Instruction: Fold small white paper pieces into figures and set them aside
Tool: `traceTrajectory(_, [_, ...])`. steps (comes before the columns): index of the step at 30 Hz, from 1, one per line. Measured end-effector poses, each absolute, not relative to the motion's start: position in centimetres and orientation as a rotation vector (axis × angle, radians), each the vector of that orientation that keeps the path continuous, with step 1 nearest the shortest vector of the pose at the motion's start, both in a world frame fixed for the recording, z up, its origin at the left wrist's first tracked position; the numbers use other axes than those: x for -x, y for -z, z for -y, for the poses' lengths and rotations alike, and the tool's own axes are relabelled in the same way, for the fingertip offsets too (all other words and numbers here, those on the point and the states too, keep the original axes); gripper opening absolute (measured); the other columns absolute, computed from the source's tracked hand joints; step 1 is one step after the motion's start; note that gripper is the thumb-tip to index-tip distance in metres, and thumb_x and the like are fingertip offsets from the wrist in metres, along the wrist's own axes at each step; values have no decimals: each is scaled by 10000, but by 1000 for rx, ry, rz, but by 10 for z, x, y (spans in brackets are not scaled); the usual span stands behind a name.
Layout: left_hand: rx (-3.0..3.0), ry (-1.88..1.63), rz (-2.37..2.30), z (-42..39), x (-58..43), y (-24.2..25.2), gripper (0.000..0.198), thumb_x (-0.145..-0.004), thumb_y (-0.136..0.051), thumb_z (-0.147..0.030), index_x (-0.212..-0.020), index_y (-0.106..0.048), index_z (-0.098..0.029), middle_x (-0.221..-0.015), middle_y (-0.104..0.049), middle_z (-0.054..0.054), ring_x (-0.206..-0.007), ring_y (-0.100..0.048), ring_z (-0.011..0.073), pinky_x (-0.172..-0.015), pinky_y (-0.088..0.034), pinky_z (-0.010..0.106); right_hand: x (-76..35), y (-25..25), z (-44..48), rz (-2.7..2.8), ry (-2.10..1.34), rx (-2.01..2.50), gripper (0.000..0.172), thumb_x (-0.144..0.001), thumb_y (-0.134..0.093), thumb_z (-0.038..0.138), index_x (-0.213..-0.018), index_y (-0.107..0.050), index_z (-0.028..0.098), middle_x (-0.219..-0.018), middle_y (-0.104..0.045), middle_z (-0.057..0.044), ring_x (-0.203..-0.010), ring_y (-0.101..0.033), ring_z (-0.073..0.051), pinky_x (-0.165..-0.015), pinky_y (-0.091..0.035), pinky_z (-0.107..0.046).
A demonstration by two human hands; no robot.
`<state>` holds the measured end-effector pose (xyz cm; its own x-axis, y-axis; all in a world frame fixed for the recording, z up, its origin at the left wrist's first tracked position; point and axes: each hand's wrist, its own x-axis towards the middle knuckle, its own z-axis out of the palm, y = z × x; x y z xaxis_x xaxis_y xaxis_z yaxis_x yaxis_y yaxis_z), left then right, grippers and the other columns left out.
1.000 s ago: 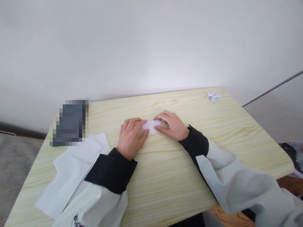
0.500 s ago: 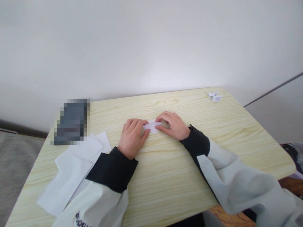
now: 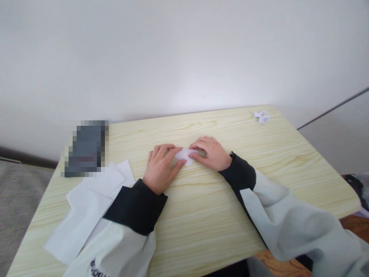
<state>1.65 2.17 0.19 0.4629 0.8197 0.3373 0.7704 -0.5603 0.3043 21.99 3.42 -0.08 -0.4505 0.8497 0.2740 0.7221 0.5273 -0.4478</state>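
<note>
A small folded piece of white paper (image 3: 186,154) lies at the middle of the table, between my hands. My left hand (image 3: 163,165) pinches its left end, thumb at the near edge and fingers at the far edge. On the other side, my right hand (image 3: 211,153) has thumb and fingertips closed on the right end. Parts of both ends are hidden by the fingers, and the exact folds are too small to make out.
Several loose white sheets (image 3: 86,207) overlap at the left, partly under my left sleeve. Behind them lies a dark, pixelated flat object (image 3: 86,148). A small folded paper shape (image 3: 262,117) sits at the table's far right corner. A white wall (image 3: 184,57) borders the back edge.
My left thumb and fingertips have shifted slightly right along the paper. More of the paper's near face shows now. My right hand has hardly moved.
</note>
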Motion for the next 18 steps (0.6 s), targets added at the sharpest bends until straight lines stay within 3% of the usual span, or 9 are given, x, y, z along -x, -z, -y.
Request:
traceTrajectory(6, [-2556, -743, -1480, -21, -17, -3, 341, -817, -566, -359, -1113, -574, -190, -1087, -547, 96, -1009, -485, 252, -856, -411, 407, -222, -1, -33, 2358, -392, 1285, 429, -751, -619, 480, -1055, -584, 180, -996, -611, -63, -916, -525, -220, -805, -346, -352])
traceTrajectory(11, [-2603, -747, -1416, -21, -17, -3, 171, -835, -553, -338, -918, -639, -216, -973, -598, 59, -968, -503, 231, -830, -405, 377, -221, -1, -32, 2360, -381, 1287, 386, -775, -592, 448, -1044, -583, 173, -993, -609, -63, -917, -520, -219, -813, -345, -355])
traceTrajectory(18, [-2612, -734, -1410, -21, -17, -7, 146, -808, -587, -347, -859, -670, -238, -955, -649, 22, -964, -533, 216, -794, -389, 364, -216, -2, -30, 2307, -353, 1361, 330, -754, -604, 409, -1006, -587, 197, -952, -617, -42, -887, -514, -209, -786, -325, -343])
